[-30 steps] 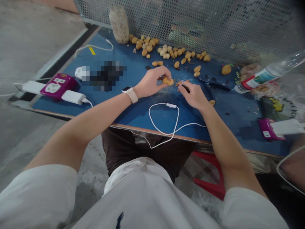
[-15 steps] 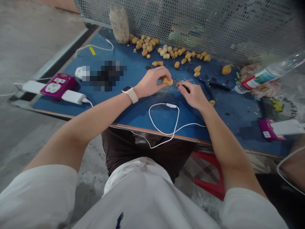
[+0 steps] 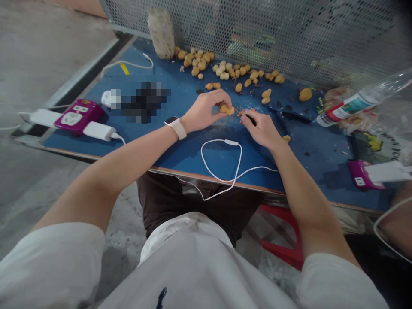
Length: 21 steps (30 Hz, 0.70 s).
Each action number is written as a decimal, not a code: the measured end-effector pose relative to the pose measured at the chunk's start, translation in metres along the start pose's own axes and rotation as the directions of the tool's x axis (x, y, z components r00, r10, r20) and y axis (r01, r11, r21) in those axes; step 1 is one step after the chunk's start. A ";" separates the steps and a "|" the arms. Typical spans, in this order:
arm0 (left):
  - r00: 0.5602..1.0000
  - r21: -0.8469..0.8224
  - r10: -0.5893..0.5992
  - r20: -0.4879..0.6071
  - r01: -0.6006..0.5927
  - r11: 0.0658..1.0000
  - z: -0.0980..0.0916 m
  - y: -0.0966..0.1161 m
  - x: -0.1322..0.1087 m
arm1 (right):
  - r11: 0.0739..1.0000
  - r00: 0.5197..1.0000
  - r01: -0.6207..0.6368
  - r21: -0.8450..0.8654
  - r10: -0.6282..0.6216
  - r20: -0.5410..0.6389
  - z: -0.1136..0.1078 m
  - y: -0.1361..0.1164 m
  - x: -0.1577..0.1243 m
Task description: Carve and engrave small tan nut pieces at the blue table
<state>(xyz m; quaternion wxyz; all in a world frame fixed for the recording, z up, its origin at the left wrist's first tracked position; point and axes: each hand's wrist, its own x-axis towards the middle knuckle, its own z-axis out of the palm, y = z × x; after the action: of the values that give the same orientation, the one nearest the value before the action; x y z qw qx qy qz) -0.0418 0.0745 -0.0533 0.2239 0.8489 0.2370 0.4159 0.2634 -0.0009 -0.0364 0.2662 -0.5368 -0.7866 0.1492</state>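
My left hand pinches a small tan round fruit between thumb and fingertips, above the blue tabletop. Close to its right, my right hand grips a small dark object, mostly hidden by the fingers, with orange-tan bits at its tip. A scattered group of similar fruits lies farther back along the mesh. A smartwatch with a pale strap sits on my left wrist.
A perforated metal mesh borders the table's far side. A magenta power strip and white charger lie at left, with a white cable in front of my hands. A plastic bottle lies at right. A red stool stands below.
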 end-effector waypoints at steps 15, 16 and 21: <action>1.000 -0.011 0.008 0.010 -0.008 1.000 0.000 -0.002 -0.001 | 1.000 1.000 -0.012 0.006 0.012 0.017 -0.001 -0.002 -0.001; 1.000 -0.013 0.012 0.007 -0.012 1.000 0.000 -0.002 -0.001 | 1.000 1.000 -0.013 0.004 0.013 0.018 -0.001 -0.002 -0.001; 0.999 0.008 0.043 -0.009 -0.042 0.999 0.002 -0.007 0.000 | 1.000 1.000 -0.016 0.007 0.016 0.007 0.000 -0.002 0.000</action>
<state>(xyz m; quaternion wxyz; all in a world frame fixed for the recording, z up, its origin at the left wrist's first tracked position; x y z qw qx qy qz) -0.0420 0.0790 -0.0584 0.2108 0.8528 0.2215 0.4234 0.2621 -0.0019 -0.0354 0.2641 -0.5417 -0.7826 0.1561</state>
